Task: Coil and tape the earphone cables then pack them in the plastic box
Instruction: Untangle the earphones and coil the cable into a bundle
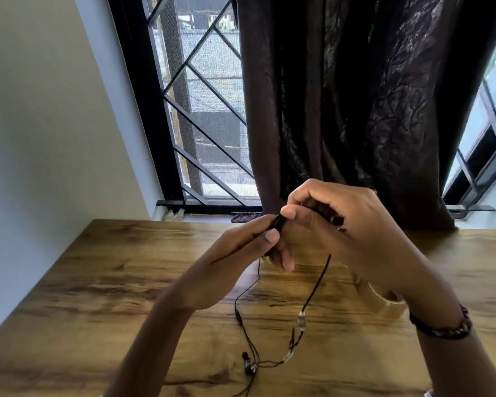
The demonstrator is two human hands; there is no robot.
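Observation:
A black earphone cable (248, 293) hangs from both hands above the wooden table (126, 267). My left hand (249, 247) pinches a dark bundle of the cable between thumb and fingers. My right hand (335, 222) grips the cable just to the right, its fingers curled, and a thicker dark strand (317, 285) drops from it. The strands trail down to the table, past an inline piece (301, 320), to the earbuds (249, 365) near the front edge. A clear tape roll (384, 299) lies on the table, partly hidden under my right wrist. No plastic box is in view.
The table's far edge meets a wall with a barred window (201, 110) and a dark curtain (355, 96) hanging down to the tabletop. A pale wall runs along the left side. My right wrist wears a dark bracelet (444, 328).

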